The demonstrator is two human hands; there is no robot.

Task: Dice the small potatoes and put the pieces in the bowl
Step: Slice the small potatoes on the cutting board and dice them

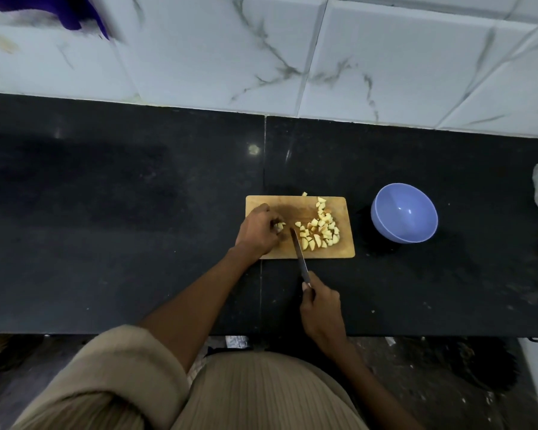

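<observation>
Head view, looking down at a black desk (137, 212). A wooden cutting board (280, 203) lies ahead of you. Your left hand (258, 231) sits on the board's left part, fingers curled around the last potato piece (280, 225), pinning it down. Your right hand (320, 308) is nearer your body, off the board, gripping the handle of a knife (298, 252). The blade runs forward and slightly left, its tip just right of the held piece. Diced potato pieces (320, 229) are heaped on the board's right half. The blue bowl (404, 212), holding nothing, stands right of the board, closer to your right hand.
</observation>
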